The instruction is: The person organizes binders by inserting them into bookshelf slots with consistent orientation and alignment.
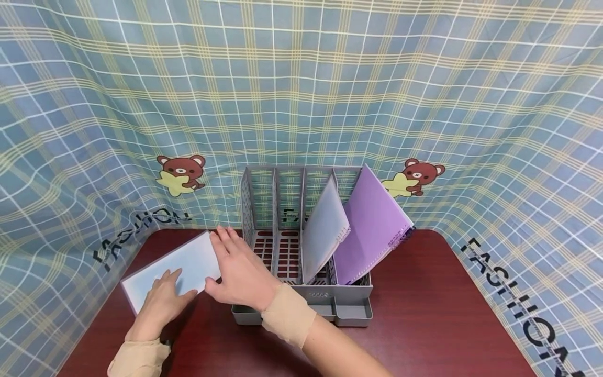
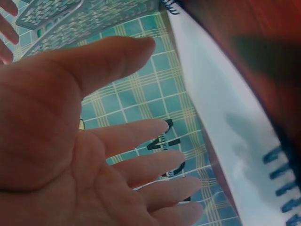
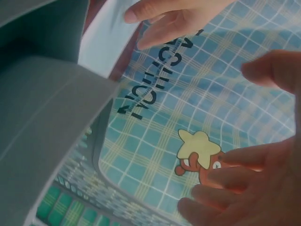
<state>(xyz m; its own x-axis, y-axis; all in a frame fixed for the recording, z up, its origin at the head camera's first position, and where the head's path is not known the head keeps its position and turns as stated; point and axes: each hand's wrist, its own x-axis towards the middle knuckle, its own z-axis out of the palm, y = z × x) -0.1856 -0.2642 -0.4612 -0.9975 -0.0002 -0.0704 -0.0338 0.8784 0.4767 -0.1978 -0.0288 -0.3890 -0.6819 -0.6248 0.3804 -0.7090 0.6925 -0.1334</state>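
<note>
A pale blue spiral notebook (image 1: 195, 262) lies on the left side of the table, its coil binding showing in the left wrist view. My left hand (image 1: 162, 303) hovers over its near side, thumb and fingers spread apart. At the notebook's right end is my right hand (image 1: 240, 272), its fingers extended and the thumb held away from them. Both palms look bare in the wrist views, with nothing gripped. Beside the right hand stands a grey file rack (image 1: 339, 292) with several slots. A translucent pale notebook (image 1: 325, 230) and a purple spiral notebook (image 1: 377, 225) lean in its right slots.
Small open trays (image 1: 353, 310) sit along the rack's front. The dark red table (image 1: 424, 314) extends to the right of the rack. A checked cloth (image 1: 301, 94) with bear prints and lettering hangs around the back and sides.
</note>
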